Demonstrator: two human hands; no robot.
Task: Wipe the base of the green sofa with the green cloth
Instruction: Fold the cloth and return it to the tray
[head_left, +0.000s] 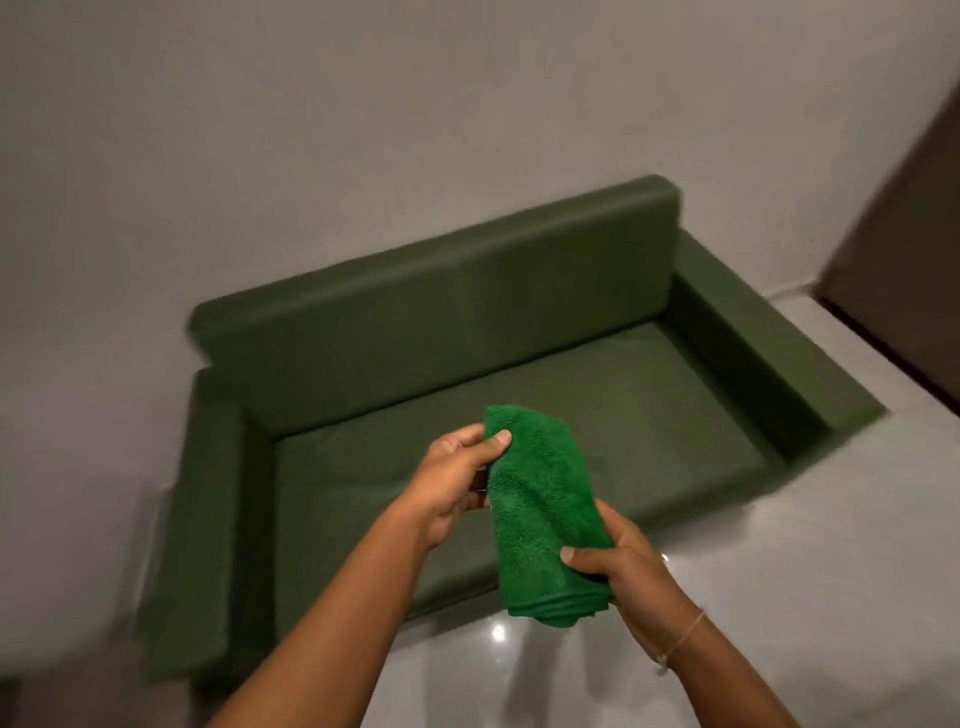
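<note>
We hold the green cloth (540, 514) folded in the air between both hands, above the front edge of the green sofa (467, 332). Our left hand (457, 478) pinches its upper end, thumb pressed on the terry face; our right hand (618, 566) is closed around its lower end, near the folded hem. The cloth's long axis runs from the upper left down to the lower right, roughly from the backrest toward us, so its top end points at the seat.

The seat base (519, 415) lies ahead of and below our hands, its long axis running from armrest to armrest, across the cloth's own line. Our left hand looks the nearer to the seat, our right nearer the front edge. We judge that wiping has not begun: the cloth touches nothing but our fingers.
</note>
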